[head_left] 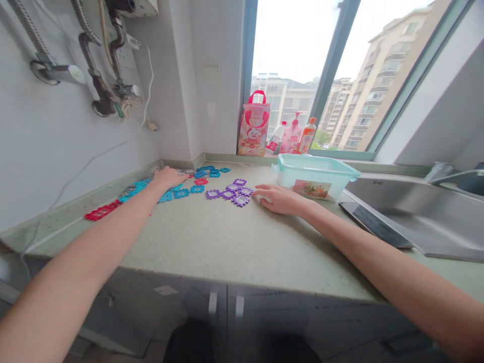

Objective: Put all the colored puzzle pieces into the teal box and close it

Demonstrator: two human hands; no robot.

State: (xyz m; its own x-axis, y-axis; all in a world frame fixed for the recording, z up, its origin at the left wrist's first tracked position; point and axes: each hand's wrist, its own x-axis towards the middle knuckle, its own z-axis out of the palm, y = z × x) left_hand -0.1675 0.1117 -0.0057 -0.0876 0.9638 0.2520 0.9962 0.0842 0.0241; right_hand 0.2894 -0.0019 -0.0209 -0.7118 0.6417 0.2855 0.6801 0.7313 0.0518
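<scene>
My left hand (168,177) reaches over the plastic interlocking pieces at the back left, its fingers apart and partly hidden. Around it lie light-blue pieces (181,193), darker blue pieces (214,173) and a red piece (201,181). Further left, a row of red pieces (103,210) rests on the counter, partly behind my left forearm. My right hand (280,198) lies low on the counter with fingers loosely spread, the tips beside a cluster of purple square-frame pieces (240,200). Nothing shows in its grasp.
A mint-green plastic bin (317,171) stands behind my right hand. A dark phone (374,224) lies beside the steel sink (423,217). A pink bag (254,128) and several bottles (292,136) line the window sill. A white cable (86,164) hangs at left.
</scene>
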